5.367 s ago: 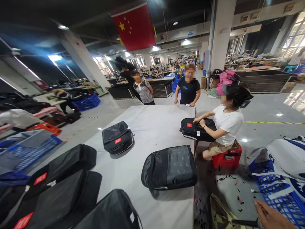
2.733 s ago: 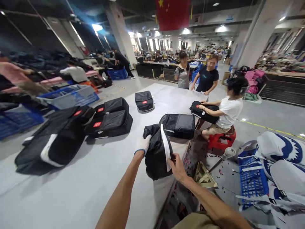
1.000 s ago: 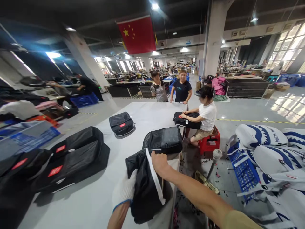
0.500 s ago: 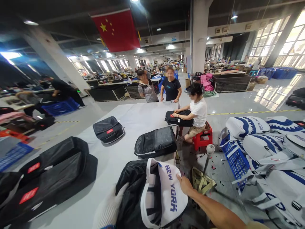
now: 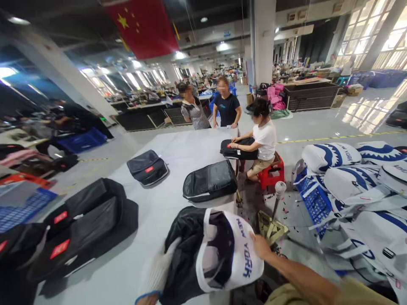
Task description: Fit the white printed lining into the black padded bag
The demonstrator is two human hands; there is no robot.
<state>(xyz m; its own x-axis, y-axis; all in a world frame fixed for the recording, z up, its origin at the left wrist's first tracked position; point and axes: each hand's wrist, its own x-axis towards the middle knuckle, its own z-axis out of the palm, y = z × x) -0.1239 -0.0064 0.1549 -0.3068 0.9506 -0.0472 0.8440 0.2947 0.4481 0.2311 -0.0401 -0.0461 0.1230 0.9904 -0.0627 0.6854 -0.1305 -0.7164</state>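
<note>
One long grey worktop (image 5: 178, 148) fills the middle of the view, running from six o'clock up toward twelve. At eight o'clock on it lies a stack of black bags with red tags (image 5: 85, 224); another black bag (image 5: 148, 167) sits near ten o'clock and a further one (image 5: 210, 182) at about one o'clock, close to the worktop's right edge. White bags printed in blue (image 5: 359, 182) are heaped over a blue crate at three o'clock. A seated person in a white shirt (image 5: 263, 135) handles a black bag at the far corner, with two more people standing beyond.

At six o'clock, on the near end of the worktop, rests the black and white bag (image 5: 216, 250). Compared with a second ago, its white panel lettered NEW YORK has been turned up toward the camera, where only a thin white edge showed; the bag's printed side is now open to view. The gloved left hand (image 5: 159, 267) is pressed against its black side, fingers spread rather than curled. The bare right hand (image 5: 260, 245) is closed on the white panel's edge.
</note>
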